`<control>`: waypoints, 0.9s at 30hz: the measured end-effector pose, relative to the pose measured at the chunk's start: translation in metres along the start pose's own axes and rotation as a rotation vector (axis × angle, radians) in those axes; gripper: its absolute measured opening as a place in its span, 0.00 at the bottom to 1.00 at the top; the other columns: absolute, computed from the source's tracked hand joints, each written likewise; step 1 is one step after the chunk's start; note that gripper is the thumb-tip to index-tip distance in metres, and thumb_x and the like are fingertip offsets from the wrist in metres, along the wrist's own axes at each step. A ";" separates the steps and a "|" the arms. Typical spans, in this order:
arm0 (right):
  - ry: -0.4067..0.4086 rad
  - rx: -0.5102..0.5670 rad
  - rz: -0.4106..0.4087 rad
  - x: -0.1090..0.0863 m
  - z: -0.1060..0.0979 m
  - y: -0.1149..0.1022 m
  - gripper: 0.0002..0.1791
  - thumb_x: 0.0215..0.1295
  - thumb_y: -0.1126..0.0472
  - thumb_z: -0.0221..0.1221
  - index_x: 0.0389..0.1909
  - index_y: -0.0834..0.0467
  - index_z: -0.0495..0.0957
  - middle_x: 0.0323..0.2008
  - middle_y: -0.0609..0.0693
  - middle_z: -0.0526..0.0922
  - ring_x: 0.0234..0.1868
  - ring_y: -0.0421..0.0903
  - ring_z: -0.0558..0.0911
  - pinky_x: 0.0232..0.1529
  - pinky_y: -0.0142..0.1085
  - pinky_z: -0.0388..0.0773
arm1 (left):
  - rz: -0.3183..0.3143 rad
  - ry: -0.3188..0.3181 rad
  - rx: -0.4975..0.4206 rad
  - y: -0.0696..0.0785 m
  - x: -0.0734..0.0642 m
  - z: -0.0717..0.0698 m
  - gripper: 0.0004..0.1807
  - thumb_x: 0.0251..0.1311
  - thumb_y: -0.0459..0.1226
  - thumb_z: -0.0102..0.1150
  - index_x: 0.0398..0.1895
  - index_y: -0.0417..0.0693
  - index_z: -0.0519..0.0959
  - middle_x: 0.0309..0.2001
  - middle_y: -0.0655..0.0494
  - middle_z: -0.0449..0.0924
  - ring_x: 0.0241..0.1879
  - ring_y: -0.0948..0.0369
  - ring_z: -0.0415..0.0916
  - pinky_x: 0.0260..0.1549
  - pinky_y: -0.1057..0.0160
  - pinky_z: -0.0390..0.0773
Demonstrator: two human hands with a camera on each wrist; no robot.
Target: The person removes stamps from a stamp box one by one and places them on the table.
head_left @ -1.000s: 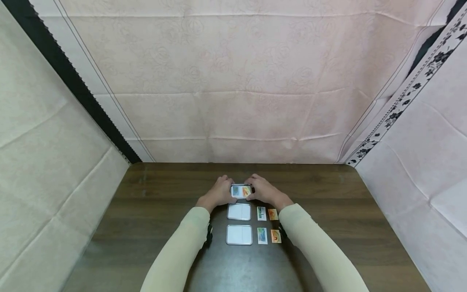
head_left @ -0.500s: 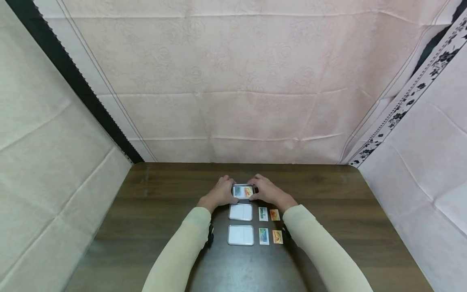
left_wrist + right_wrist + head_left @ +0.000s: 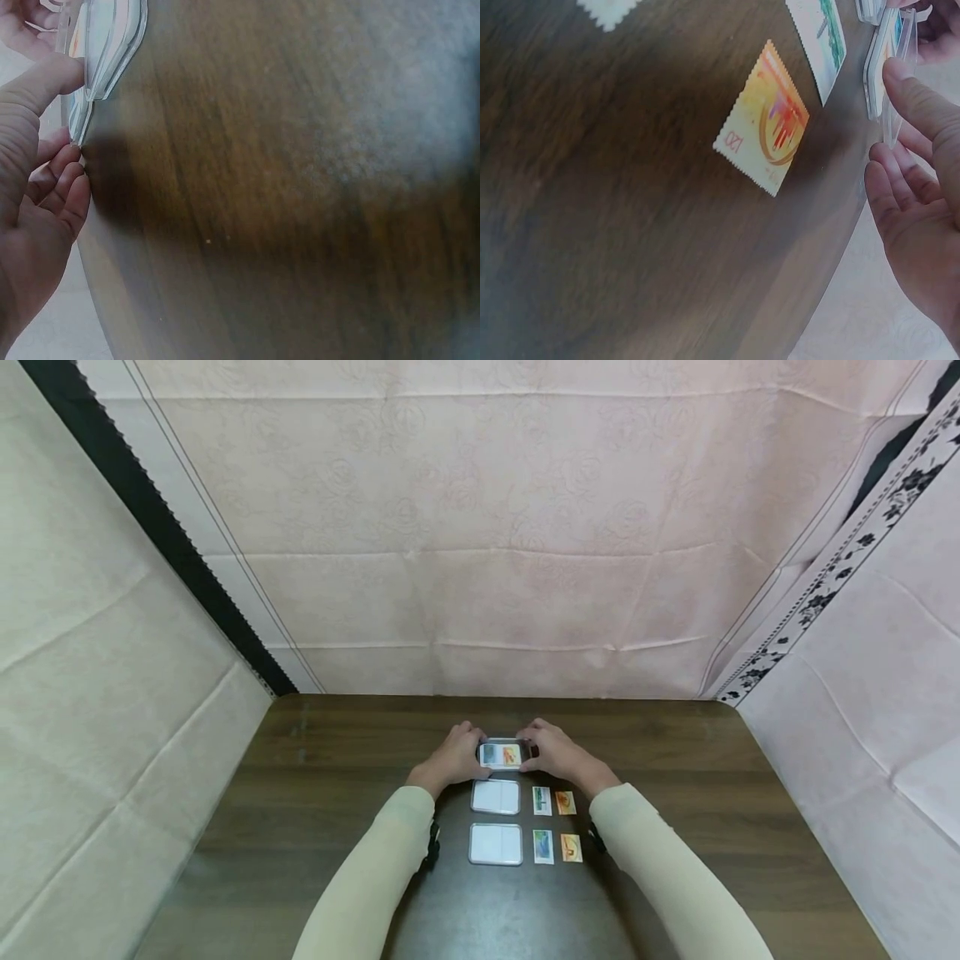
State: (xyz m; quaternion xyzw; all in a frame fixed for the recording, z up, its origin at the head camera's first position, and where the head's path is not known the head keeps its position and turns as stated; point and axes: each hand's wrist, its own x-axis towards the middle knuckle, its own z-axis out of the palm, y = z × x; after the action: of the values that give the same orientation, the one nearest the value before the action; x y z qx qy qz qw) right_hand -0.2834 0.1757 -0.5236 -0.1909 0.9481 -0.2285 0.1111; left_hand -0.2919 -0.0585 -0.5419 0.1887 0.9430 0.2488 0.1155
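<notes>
A clear plastic stamp case holding a bluish stamp and an orange stamp lies farthest back in the head view. My left hand grips its left end, thumb at the near side and fingers beyond. At the right end, my right hand pinches the case's clear lid, which stands slightly apart from the stamp-bearing base in the right wrist view. In the left wrist view the left fingers bunch at the case's corner; the case is partly hidden behind a nearer clear case.
Two more clear cases, a middle one and a near one, lie in a column on the wooden table. To their right are two green-blue stamps and two orange stamps. Pale cloth hangs behind the table.
My right hand has shifted slightly right, toward the case's right end. The left hand keeps its hold, and the other cases and stamps stay put; the head view has drifted a little.
</notes>
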 end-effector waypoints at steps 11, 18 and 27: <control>0.008 0.004 -0.005 -0.013 -0.008 0.007 0.34 0.63 0.54 0.73 0.68 0.59 0.75 0.60 0.55 0.75 0.60 0.52 0.80 0.59 0.47 0.79 | 0.006 -0.003 0.000 -0.001 -0.001 0.000 0.35 0.56 0.49 0.76 0.63 0.42 0.77 0.57 0.52 0.73 0.55 0.56 0.67 0.57 0.56 0.76; 0.034 0.006 -0.017 -0.027 -0.018 0.017 0.34 0.61 0.55 0.74 0.68 0.59 0.75 0.60 0.56 0.75 0.61 0.55 0.80 0.58 0.49 0.80 | 0.013 0.000 -0.023 -0.001 -0.002 0.000 0.34 0.57 0.48 0.76 0.63 0.41 0.77 0.57 0.51 0.73 0.54 0.56 0.66 0.56 0.55 0.77; 0.063 -0.026 -0.033 -0.043 -0.025 0.033 0.34 0.60 0.56 0.74 0.66 0.60 0.76 0.60 0.56 0.75 0.59 0.55 0.80 0.57 0.50 0.80 | 0.006 -0.003 -0.021 -0.001 -0.003 0.000 0.34 0.57 0.49 0.75 0.64 0.42 0.77 0.57 0.52 0.73 0.55 0.56 0.67 0.57 0.55 0.76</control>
State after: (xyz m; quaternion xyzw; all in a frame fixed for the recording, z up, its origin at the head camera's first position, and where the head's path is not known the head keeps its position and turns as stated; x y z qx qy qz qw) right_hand -0.2619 0.2302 -0.5123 -0.2005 0.9508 -0.2240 0.0750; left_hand -0.2899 -0.0607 -0.5419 0.1906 0.9395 0.2587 0.1184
